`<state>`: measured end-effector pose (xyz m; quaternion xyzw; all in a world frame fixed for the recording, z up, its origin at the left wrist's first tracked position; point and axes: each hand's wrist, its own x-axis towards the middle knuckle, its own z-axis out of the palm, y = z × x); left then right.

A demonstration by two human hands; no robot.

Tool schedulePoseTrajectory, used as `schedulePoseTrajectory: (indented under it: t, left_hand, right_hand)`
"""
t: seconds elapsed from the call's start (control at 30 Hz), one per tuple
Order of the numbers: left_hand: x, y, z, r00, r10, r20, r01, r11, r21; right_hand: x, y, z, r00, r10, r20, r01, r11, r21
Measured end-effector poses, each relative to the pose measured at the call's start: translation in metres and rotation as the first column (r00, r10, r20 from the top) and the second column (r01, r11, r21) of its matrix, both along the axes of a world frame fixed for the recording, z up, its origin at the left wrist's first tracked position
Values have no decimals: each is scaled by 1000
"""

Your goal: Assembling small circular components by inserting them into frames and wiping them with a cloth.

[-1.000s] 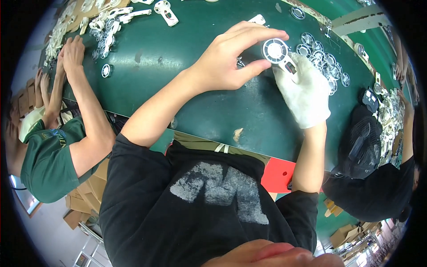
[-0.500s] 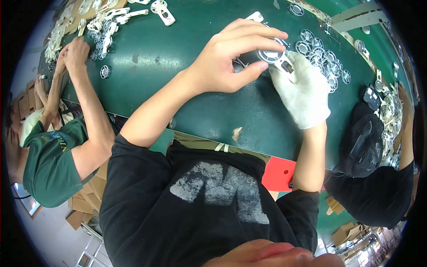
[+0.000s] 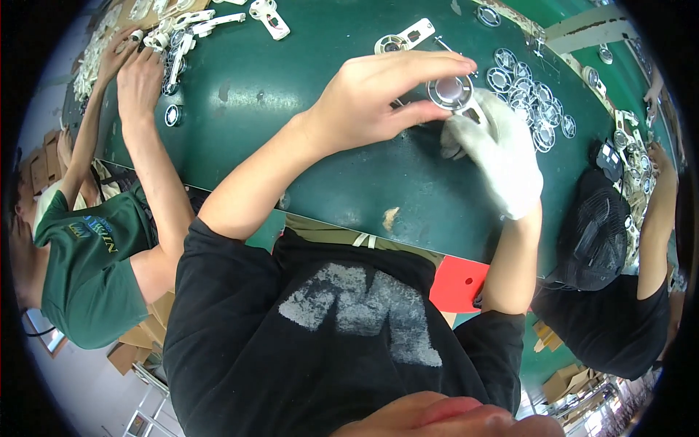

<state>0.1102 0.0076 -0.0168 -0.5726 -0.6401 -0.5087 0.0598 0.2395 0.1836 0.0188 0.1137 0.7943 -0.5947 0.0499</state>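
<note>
A round silver-rimmed disc (image 3: 449, 93) sits at the head of a white plastic part with a short handle (image 3: 473, 113), held above the table. My bare left hand (image 3: 368, 98) pinches the disc's rim between thumb and fingers. In a white glove, my right hand (image 3: 499, 153) is closed around the handle, which it partly hides. Another white part with a round head and slotted handle (image 3: 416, 33) lies just beyond my left hand. Several loose ringed discs (image 3: 535, 102) are heaped to the right of my glove.
Green table (image 3: 328, 189) spans the view. White parts and discs (image 3: 178, 54) are piled at the far left, near a co-worker's hands (image 3: 138, 73). On the right are a dark mesh cap (image 3: 593, 233) on another person and more white parts (image 3: 637, 167). A red stool (image 3: 459, 284) stands below the table edge.
The held part has turned, its disc now facing up more fully. My left fingers have drawn together, and my gloved hand has shifted slightly down. The left co-worker's hands have moved apart.
</note>
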Motion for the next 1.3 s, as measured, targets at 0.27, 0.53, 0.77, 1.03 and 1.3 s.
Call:
schedulePoseTrajectory:
  t: [0.27, 0.53, 0.77, 1.03, 1.3]
  left_hand:
    - [12, 0, -2, 937, -213, 277, 191, 976, 106]
    - [9, 4, -3, 687, -307, 659, 299, 945, 129]
    - [-60, 12, 31, 722, 70, 688, 320, 848, -422]
    - [-201, 76, 20, 346, -2, 938, -216, 973, 81]
    - [-125, 54, 31, 913, 406, -35, -347, 731, -587]
  right_hand:
    - [-5, -10, -18, 978, 81, -194, -18, 952, 306]
    - [-1, -24, -21, 958, 124, -259, 61, 794, 605]
    - [-4, -25, 0, 982, -129, -139, 175, 900, 398]
    - [-6, -20, -6, 962, -135, -236, 222, 893, 391]
    - [-6, -13, -10, 964, -84, -251, 198, 858, 474]
